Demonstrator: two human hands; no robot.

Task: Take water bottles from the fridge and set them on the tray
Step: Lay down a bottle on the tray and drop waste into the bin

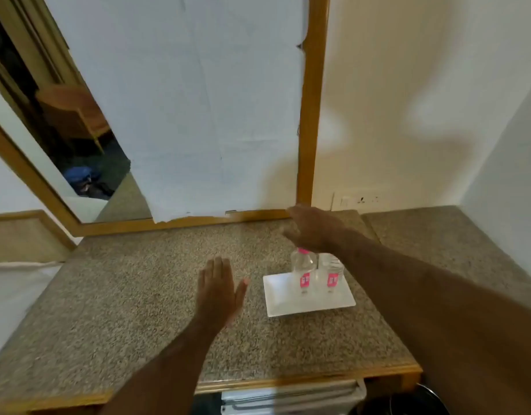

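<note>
Two clear water bottles with pink labels stand upright side by side on a white rectangular tray (280, 298) on the speckled stone counter. The left bottle (303, 272) shows a pink cap; the top of the right bottle (330, 272) is hidden behind my right forearm. My right hand (310, 230) hovers above and behind the bottles, fingers spread, holding nothing. Left of the tray, my left hand (218, 287) hangs flat over the counter, fingers together and thumb out, also holding nothing. The white top edge of the fridge (291, 398) shows below the counter's front edge.
A wood-framed mirror (307, 115), mostly covered by white paper, leans against the wall behind the counter. A wall socket (360, 200) sits at the back right. A dark round bin (408, 402) stands at the lower right. A lower counter section (438, 235) extends to the right.
</note>
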